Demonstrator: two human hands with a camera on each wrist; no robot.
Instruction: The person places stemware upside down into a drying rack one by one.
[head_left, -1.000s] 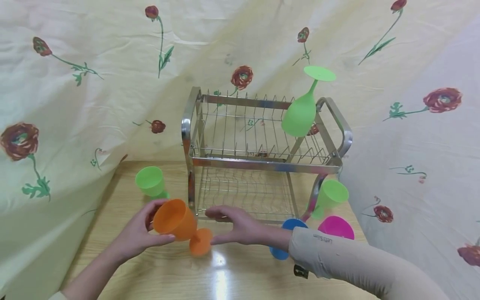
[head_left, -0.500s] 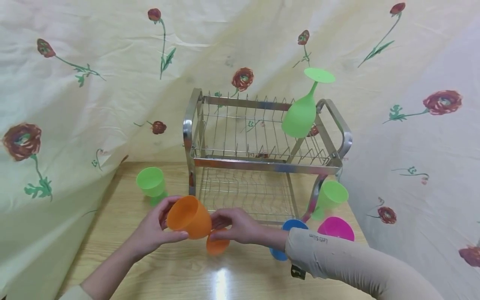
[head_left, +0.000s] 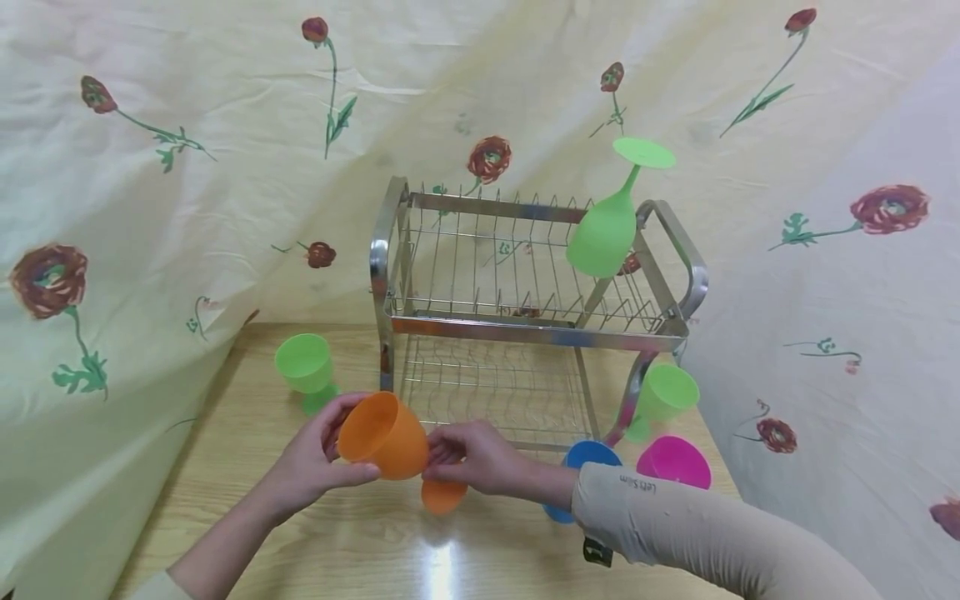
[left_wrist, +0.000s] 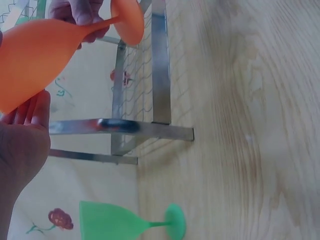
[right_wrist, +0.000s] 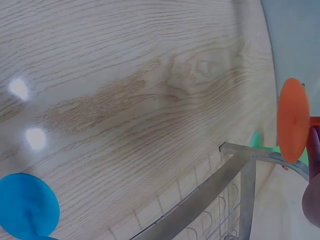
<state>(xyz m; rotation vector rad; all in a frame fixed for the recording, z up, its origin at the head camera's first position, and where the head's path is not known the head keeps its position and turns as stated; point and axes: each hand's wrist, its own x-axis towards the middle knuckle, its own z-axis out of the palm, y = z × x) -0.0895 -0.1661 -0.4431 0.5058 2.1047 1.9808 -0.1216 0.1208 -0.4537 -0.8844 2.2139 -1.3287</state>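
An orange plastic goblet [head_left: 393, 442] is held tilted above the wooden table, its mouth toward the left. My left hand [head_left: 318, 462] grips the bowl, thumb at the near side and fingers behind it. With thumb and fingers, my right hand [head_left: 483, 458] pinches the stem just above the round foot. The left wrist view shows the goblet [left_wrist: 40, 55] from the side, with the right fingers around its thin stem. Only the orange foot [right_wrist: 293, 120] and part of the right hand appear in the right wrist view.
Behind the hands stands a two-tier metal dish rack [head_left: 487, 328], with a green goblet [head_left: 603, 237] upside down on its upper tier. A green goblet [head_left: 303, 367] stands left of the rack. Another green one [head_left: 670, 392], a pink cup [head_left: 675, 461] and a blue goblet [head_left: 592, 453] are at right.
The left hand has brought the orange goblet a little to the right. The right hand, apart from it at first, has closed its fingers on the stem.
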